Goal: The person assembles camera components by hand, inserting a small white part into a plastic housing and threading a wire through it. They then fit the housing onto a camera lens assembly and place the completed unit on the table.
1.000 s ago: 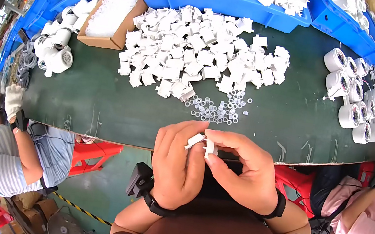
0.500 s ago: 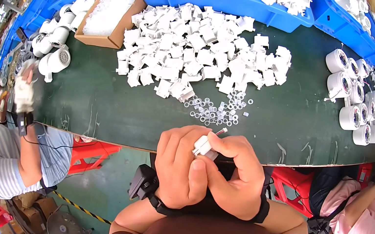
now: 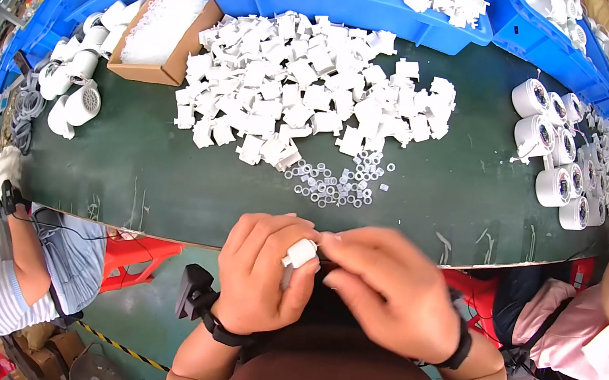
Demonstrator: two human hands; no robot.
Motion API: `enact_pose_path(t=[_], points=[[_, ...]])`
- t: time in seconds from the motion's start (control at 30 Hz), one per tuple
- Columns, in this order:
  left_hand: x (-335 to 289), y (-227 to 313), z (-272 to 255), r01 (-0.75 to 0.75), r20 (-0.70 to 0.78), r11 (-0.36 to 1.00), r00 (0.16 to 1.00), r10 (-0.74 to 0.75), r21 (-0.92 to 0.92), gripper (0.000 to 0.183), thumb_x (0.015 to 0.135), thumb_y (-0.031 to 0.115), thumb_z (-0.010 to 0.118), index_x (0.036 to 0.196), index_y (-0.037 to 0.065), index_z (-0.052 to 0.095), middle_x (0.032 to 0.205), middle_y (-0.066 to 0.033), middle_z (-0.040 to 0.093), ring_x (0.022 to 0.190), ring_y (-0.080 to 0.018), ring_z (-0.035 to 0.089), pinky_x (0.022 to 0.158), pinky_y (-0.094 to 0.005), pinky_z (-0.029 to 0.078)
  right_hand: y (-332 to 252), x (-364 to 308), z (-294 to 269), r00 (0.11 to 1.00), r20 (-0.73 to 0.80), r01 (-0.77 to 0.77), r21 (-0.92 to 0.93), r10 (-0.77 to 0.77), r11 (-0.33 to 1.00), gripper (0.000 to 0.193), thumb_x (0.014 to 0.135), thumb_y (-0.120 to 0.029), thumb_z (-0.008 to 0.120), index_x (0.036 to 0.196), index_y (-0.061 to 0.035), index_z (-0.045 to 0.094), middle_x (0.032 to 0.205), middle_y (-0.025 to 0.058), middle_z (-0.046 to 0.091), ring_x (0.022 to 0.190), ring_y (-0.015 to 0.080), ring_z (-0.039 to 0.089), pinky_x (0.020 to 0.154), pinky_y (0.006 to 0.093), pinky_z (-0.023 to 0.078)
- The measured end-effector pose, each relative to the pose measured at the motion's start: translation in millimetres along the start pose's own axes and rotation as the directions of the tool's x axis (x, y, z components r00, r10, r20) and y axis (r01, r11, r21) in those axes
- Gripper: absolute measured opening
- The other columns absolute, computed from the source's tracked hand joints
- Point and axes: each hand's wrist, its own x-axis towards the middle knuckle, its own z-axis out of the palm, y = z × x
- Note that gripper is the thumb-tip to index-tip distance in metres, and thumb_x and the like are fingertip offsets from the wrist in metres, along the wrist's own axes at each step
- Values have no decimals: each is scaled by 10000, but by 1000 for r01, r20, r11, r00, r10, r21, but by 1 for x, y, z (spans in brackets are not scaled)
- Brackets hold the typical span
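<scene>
My left hand (image 3: 258, 275) is closed around a small white plastic housing (image 3: 301, 253), its thumb and curled fingers gripping the sides. The housing's upper face shows; its lower part is hidden in the hand. Close on the right, my right hand (image 3: 395, 298) is slightly blurred, with thumb and forefinger apart. Its forefinger tip reaches the housing's right edge; whether it touches cannot be made out. Beyond both hands, small clear plastic rings (image 3: 333, 185) lie scattered on the dark green table (image 3: 238, 203), before a big heap of similar white housings (image 3: 282, 82).
A blue bin (image 3: 343, 10) of white parts stands behind the heap. To its left are a cardboard box (image 3: 145, 73) of clear pieces and round white casings (image 3: 83, 103). More round white units (image 3: 555, 186) stand at right. Co-workers sit on both sides, near red stools (image 3: 135, 262).
My right hand has drawn away to the right from the housing, its thumb and forefinger parting. My left hand keeps the housing, now turned. The right co-worker's arm has reached farther forward.
</scene>
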Motion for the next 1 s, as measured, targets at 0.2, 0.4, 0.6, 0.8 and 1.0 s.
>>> enact_pose_path(t=[0.2, 0.4, 0.6, 0.8, 1.0], points=[[15, 11, -2, -4, 99, 1000, 995, 2, 22, 242, 843, 82, 723, 1067, 21, 654, 1005, -141, 684, 854, -327, 632, 752, -398, 518, 36, 40, -36, 961, -189, 73, -529, -201, 846, 193, 854, 46, 696, 1027, -38, 717, 949, 111, 678, 893, 338, 640, 788, 405, 527], [8, 6, 6, 16, 13, 999, 1000, -15, -31, 353, 791, 24, 763, 1113, 42, 617, 1022, -150, 679, 881, -332, 646, 757, -395, 518, 60, 73, -28, 947, 17, 251, -661, -320, 707, 390, 717, 77, 676, 1069, -83, 725, 1192, 72, 621, 1069, 309, 574, 890, 395, 509], [8, 6, 7, 10, 10, 999, 1000, -10, -46, 342, 793, 33, 768, 1100, 38, 619, 1028, -152, 680, 885, -336, 648, 766, -399, 516, 76, 102, -26, 870, 252, 468, -691, -423, 550, 311, 725, 34, 666, 1013, -73, 714, 1244, -8, 618, 1153, 266, 544, 971, 413, 473], [9, 7, 5, 43, 12, 999, 999, -43, -33, 330, 788, 33, 776, 1085, 36, 631, 1041, -150, 684, 883, -330, 636, 764, -398, 513, 56, 101, -37, 881, 128, 461, -442, -455, 769, 264, 851, 7, 738, 1100, -52, 676, 987, 70, 651, 954, 238, 633, 841, 377, 530], [10, 7, 4, 63, 21, 996, 998, -62, -70, 323, 780, 32, 781, 1073, 35, 645, 1051, -147, 687, 898, -327, 640, 771, -395, 517, 41, 27, -34, 992, -74, -88, 132, 98, 987, 301, 939, 56, 669, 1218, -54, 691, 966, 39, 673, 776, 103, 614, 719, 253, 508]])
